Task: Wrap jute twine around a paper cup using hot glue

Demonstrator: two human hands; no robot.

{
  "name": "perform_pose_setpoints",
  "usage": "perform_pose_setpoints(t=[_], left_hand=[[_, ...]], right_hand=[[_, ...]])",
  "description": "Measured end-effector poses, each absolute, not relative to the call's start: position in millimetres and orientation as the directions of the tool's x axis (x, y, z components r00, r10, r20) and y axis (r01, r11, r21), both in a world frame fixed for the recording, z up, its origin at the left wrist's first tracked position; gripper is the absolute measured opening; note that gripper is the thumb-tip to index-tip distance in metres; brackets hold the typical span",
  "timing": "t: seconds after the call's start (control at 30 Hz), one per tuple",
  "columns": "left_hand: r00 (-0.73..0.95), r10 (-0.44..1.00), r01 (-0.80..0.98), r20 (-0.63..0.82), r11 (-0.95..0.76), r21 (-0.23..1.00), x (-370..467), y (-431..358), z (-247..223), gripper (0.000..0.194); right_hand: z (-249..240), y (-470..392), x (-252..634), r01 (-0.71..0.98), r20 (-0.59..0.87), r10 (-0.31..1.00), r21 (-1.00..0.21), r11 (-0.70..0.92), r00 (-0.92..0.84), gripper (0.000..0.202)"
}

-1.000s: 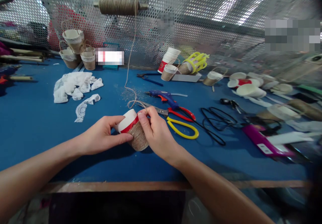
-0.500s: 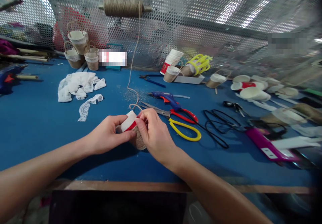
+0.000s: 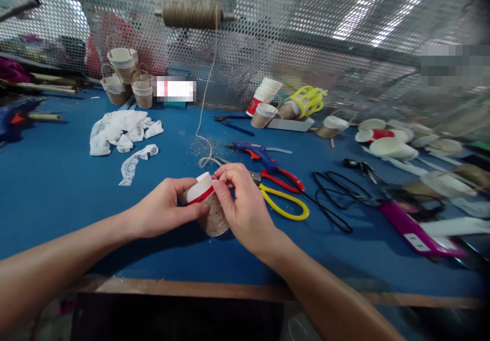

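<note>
Both the left hand and the right hand are closed on work: the left grasps a tilted paper cup by its white rim and side, while the right pinches twine at the cup's upper edge. The cup is held low over the near part of the blue surface, its lower part wound with brown cord and a red band showing beneath the rim. Just beyond the right hand lie scissors with one red and one yellow handle, partly hidden by that hand, and a blue glue gun behind them. Black cable coils to the right, near a purple object. To the left, a loose lace strip lies just beside a pile of white lace. Farther back are blue-handled pliers, stacked paper cups and a yellow openwork piece. Three handled pots stand at the back left, one atop the other two. The twine runs up to a spool in front of a perforated screen. At far right, blur makes the pale heap hard to read, though it seems to include cups.
</note>
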State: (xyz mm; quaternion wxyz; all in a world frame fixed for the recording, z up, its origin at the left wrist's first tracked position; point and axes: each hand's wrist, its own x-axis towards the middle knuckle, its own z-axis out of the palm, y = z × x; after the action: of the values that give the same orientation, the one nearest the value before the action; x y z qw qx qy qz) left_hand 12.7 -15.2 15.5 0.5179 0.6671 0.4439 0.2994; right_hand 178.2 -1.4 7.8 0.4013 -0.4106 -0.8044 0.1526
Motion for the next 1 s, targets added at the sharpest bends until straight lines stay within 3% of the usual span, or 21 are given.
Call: perform_pose_setpoints(t=[0.27, 0.6, 0.83, 0.9, 1.0], left_hand=[[0.424, 0.904, 0.232, -0.046, -0.06, 0.971, 14.9, -15.9, 15.4, 0.015], [0.466, 0.881, 0.138, -0.082, 0.019, 0.99, 12.3, -14.4, 10.2, 0.017], [0.432, 0.901, 0.116, -0.03, -0.023, 0.993, 11.4, -11.0, 7.6, 0.018], [0.411, 0.911, 0.136, 0.005, -0.067, 0.989, 10.4, -9.5, 5.3, 0.02], [0.373, 0.926, 0.19, 0.063, -0.142, 0.971, 8.1, -6.0, 1.7, 0.021]], right_hand=[[0.1, -0.7, 176.5, 0.591, 0.406, 0.858, -0.623, 0.511, -0.315, 0.014], [3.6, -0.5, 176.9, 0.607, 0.438, 0.82, -0.555, 0.569, -0.368, 0.013], [10.1, 9.7, 185.1, 0.502, 0.419, 0.858, -0.696, 0.513, -0.296, 0.022], [14.5, 18.1, 190.1, 0.6, 0.376, 0.888, -0.657, 0.457, -0.264, 0.023], [22.6, 39.3, 204.8, 0.83, 0.307, 0.942, -0.485, 0.276, -0.134, 0.021]])
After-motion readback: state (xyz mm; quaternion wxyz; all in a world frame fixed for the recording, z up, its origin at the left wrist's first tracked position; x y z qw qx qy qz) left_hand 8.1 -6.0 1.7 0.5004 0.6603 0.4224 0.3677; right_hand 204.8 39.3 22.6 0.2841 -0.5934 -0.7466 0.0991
